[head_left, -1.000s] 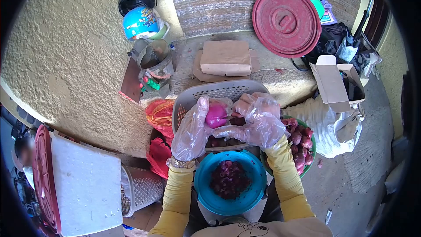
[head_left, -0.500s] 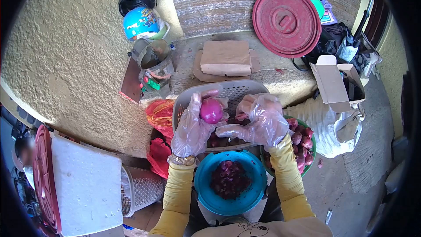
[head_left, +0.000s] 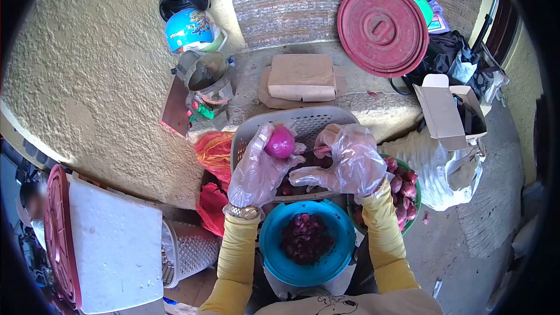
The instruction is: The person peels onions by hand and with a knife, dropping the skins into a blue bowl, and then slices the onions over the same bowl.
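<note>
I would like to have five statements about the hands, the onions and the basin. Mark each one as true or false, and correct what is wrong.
1. The left hand holds a smooth purple onion. True.
2. The right hand is bare. False: it wears a clear plastic glove.
3. A watch is on the left wrist. True.
4. The blue basin is empty. False: dark red pieces lie in it.
5. Onions lie in a green container right of the basin. True.
</note>
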A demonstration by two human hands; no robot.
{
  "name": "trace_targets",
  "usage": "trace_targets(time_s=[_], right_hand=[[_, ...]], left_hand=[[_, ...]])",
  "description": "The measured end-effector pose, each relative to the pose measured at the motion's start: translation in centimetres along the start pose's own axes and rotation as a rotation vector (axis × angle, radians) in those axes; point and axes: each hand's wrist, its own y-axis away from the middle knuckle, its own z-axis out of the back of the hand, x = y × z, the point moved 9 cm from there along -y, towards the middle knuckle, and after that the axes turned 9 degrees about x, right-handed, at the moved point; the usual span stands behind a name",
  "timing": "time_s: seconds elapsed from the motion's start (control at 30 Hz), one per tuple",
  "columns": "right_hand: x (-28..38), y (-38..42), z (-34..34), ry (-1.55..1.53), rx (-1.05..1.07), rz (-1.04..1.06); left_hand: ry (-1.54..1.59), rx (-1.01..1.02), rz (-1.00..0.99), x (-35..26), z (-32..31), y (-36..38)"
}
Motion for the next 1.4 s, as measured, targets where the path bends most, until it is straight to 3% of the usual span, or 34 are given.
trace_targets(time_s=[0.23, 0.3, 0.33, 0.4, 0.5, 0.53, 0.6, 0.63, 0.7, 0.73, 0.8, 0.93, 1.0, 1.07, 1.13, 1.2, 1.33, 1.4], right_hand=[[-0.1, 0.1, -0.6, -0.004, -0.027, 0.009], [0.1, 0.2, -0.3, 0.022, -0.057, 0.022], [0.3, 0.0, -0.3, 0.029, -0.028, 0.031], [0.4, -0.1, -0.5, 0.037, 0.001, 0.04], [-0.2, 0.0, -0.8, 0.038, -0.023, 0.002], [-0.3, 0.0, -0.8, 0.011, -0.025, 0.004], [-0.5, 0.0, -1.0, -0.016, -0.027, 0.006], [-0.4, 0.1, -1.0, 0.001, -0.048, 0.022], [-0.2, 0.1, -0.9, 0.019, -0.07, 0.038], [-0.1, 0.0, -0.8, 0.013, -0.063, 0.045], [0.1, 0.1, -0.8, 0.008, -0.056, 0.052], [-0.1, 0.2, -1.2, 0.002, -0.012, 0.036], [-0.3, 0.1, -1.4, -0.006, 0.015, 0.031], [0.4, 0.2, -0.4, 0.018, -0.077, 0.106], [0.6, 0.1, -0.2, 0.033, -0.035, 0.087], [0.8, -0.1, -0.3, 0.048, 0.007, 0.07], [0.8, -0.2, -0.8, -0.006, 0.059, 0.076], [0.5, 0.0, -1.3, -0.007, 0.098, 0.086]], left_hand=[[-0.026, 0.083, 0.023, 0.4, 0.6, 0.3], [-0.367, 0.117, -0.099, -0.5, 0.0, 1.0], [-0.367, 0.116, -0.098, 0.0, 0.9, 1.0], [-0.846, -0.025, -0.171, -0.4, 3.2, 0.9], [-0.868, 0.004, -0.164, -0.1, 3.4, 1.2], [-0.868, 0.004, -0.163, -0.9, 1.9, 1.3], [-1.28, 0.193, -0.326, -2.9, -4.0, 2.5], [-1.28, 0.193, -0.325, -3.0, -4.9, 2.7], [-0.819, 0.048, -0.136, -2.1, -3.7, 2.2], [-0.819, 0.048, -0.135, -2.1, -3.4, 2.2], [-1.138, 0.161, -0.295, -2.9, -4.6, 2.5], [-1.178, 0.22, -0.36, -3.3, -4.7, 2.8], [-1.593, 0.25, -0.641, -3.5, -5.1, 3.7], [-1.532, 0.241, -0.583, -3.5, -5.0, 3.3], [-1.469, 0.233, -0.527, -3.8, -6.0, 3.4], [-1.162, 0.158, -0.285, -3.5, -4.9, 2.9], [-1.129, 0.111, -0.218, -3.2, -3.7, 2.4], [-0.535, -0.073, -0.019, -1.4, 0.0, 1.4]])
